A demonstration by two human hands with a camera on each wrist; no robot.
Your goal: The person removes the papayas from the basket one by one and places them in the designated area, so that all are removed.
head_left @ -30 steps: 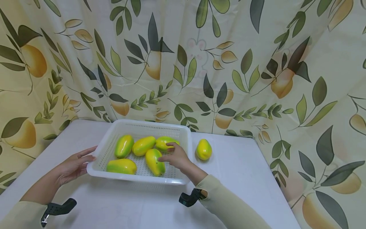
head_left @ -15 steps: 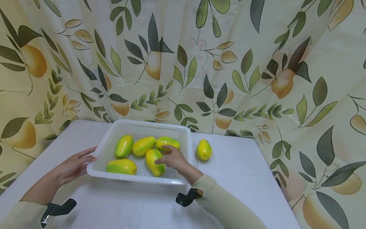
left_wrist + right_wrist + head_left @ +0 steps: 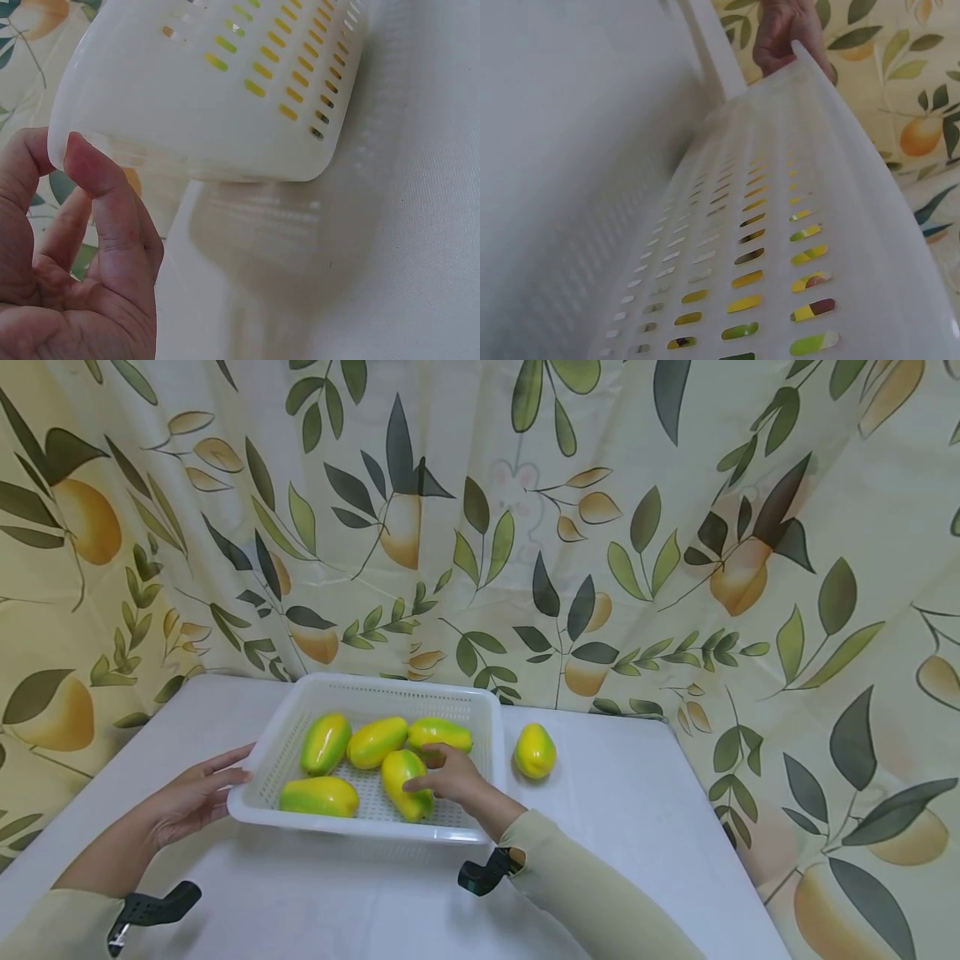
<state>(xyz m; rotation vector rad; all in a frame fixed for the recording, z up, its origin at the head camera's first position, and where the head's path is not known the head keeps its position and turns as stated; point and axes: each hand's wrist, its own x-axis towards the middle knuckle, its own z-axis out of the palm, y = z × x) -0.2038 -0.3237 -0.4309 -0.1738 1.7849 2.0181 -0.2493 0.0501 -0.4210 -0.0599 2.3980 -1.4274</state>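
Note:
A white slotted basket (image 3: 363, 828) holds several yellow-green mangoes. At its left end, the left hand (image 3: 191, 797) pinches the rim between thumb and fingers; the left wrist view shows that hand (image 3: 97, 255) at the basket's corner (image 3: 187, 112). The right hand (image 3: 461, 781) reaches over the right part of the basket, thumb and fingers spread at the upright mango (image 3: 403, 777). The thumb overlaps this mango; firm contact cannot be told. In the right wrist view, the basket wall (image 3: 772, 225) hides most of the right hand, while the left hand (image 3: 787, 34) shows at the far end.
One more mango (image 3: 535, 752) lies on the white table (image 3: 615, 810), right of the basket. Other mangoes in the basket are near the right hand, one (image 3: 442, 732) just behind it. A patterned curtain (image 3: 480, 635) hangs behind the table.
The right hand has shifted slightly left and toward the near side, over the upright mango. The left hand, basket and mangoes show no clear movement.

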